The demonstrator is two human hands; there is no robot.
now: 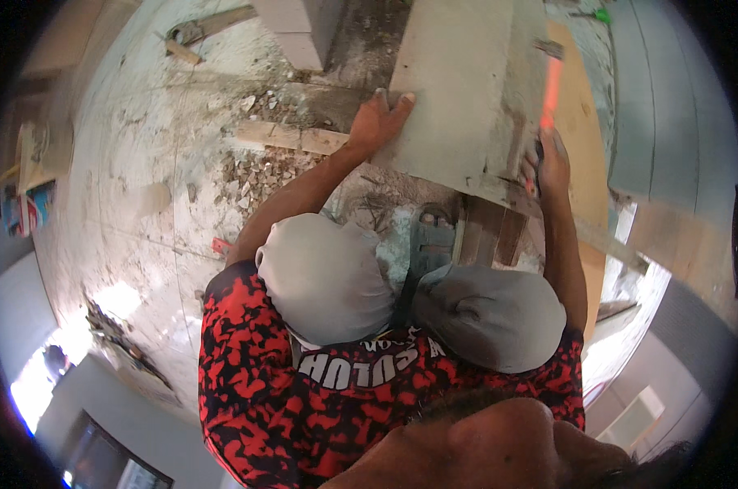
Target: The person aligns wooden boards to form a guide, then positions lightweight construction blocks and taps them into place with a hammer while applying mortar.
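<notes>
In front of my bent knees lies a wide, pale board (446, 90), its near end by my foot and the rest running away from me. My left hand (379, 124) grips its left edge, thumb on the top face. At the board's right side my right hand (552, 167) is wrapped round the handle of a hammer (552, 90). The handle is orange, and the dark head points away from me above the board's right edge. The hammer's lower end shows just below my fingers. The board hides the undersides of my left fingers.
Broken rubble (259, 183) and a narrow wooden strip (291, 137) lie left of the board. A pale block (296, 37) stands beyond them. To the right is a plywood sheet (585, 122). Brown wooden pieces (490, 232) sit beneath the near end, beside my sandalled foot (433, 236).
</notes>
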